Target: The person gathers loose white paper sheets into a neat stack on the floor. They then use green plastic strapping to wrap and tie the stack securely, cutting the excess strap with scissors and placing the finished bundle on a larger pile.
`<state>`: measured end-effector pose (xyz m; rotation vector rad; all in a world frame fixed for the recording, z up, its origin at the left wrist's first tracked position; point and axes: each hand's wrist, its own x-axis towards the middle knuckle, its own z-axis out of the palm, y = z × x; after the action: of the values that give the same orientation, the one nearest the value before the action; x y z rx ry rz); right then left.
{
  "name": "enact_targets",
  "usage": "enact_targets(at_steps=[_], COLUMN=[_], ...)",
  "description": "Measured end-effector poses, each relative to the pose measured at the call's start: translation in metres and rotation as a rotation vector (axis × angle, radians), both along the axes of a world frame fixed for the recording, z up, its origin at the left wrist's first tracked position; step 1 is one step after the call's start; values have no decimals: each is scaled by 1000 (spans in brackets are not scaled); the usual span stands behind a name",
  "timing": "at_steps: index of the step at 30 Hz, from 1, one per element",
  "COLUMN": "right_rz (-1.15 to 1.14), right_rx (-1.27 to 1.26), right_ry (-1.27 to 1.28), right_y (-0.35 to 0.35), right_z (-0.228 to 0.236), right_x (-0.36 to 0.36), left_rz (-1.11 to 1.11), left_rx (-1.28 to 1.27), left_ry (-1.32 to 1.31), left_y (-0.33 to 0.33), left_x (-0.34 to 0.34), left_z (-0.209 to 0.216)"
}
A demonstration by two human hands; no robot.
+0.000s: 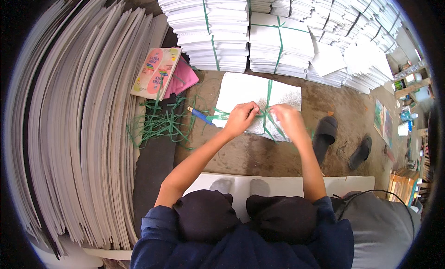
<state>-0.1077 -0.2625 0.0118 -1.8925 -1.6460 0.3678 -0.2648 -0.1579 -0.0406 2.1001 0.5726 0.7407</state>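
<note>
A bundle of white paper sheets [236, 89] lies on the floor in front of me, wrapped crosswise with green plastic string [269, 90]. At the crossing near its middle, my left hand [242, 118] pinches a strand of the string, and loose ends trail off to the left. My right hand [289, 120] is just right of the crossing, fingers curled and slightly blurred; what they hold is hidden. Beside the bundle's left edge is a slim blue-handled tool [200, 116] with a pale end. A tangle of cut green string [160, 125] lies further left.
Tall stacks of paper [83, 120] line the left side. Tied white bundles [280, 44] are piled at the back. A printed carton sheet [155, 73] rests over pink sheets [185, 76]. Dark slippers [325, 134] are on the right, and a white board [287, 183] lies under my feet.
</note>
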Motion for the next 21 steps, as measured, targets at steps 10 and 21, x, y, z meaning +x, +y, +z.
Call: enact_targets(at_steps=[10,21], right_rz=[-1014,-148], right_rx=[-58,-53], right_ry=[-515,-285], right_y=[-110,-13], right_z=[-8,-28], right_x=[142,-14], left_rz=[-10,-57], left_rx=[-293,-271], left_ry=[40,239], left_y=[4,30], left_x=[13,35], left_z=[7,20])
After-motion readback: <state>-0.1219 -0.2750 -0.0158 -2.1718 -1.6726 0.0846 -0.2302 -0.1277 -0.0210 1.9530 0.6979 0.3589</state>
